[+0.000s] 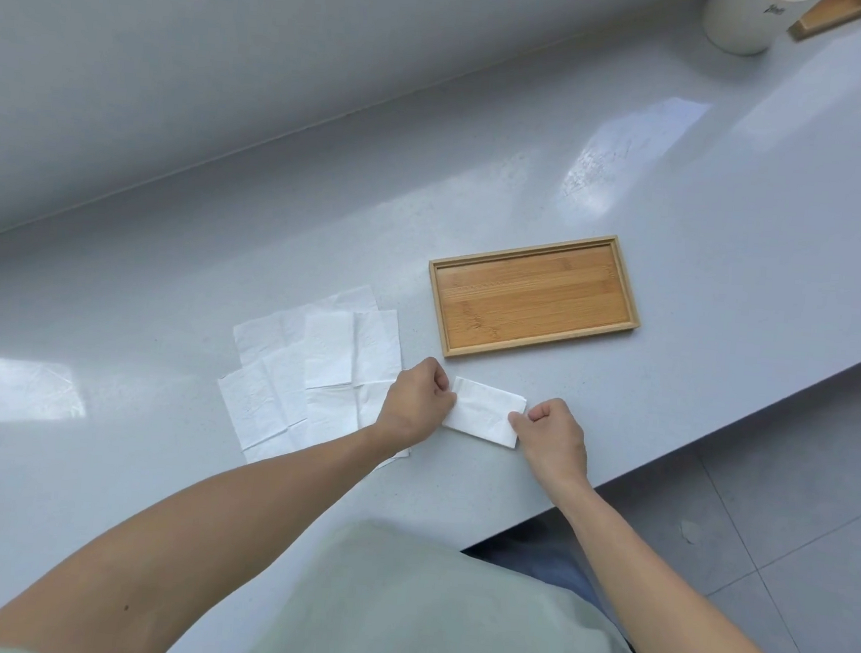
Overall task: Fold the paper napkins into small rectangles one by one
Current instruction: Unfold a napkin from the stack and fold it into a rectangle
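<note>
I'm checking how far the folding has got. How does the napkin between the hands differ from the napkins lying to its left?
The folded napkin is a small, compact rectangle; the unfolded napkins lie opened out, much wider, with crease lines showing. The folded napkin is single and gripped at its ends by the left hand and right hand; the unfolded napkins overlap loosely in a pile, with no fingers on them. Both are white paper on the grey counter.

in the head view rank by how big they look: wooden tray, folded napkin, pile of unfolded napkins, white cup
1. wooden tray and pile of unfolded napkins, too close to rank
2. white cup, cut off by the frame
3. folded napkin
</note>
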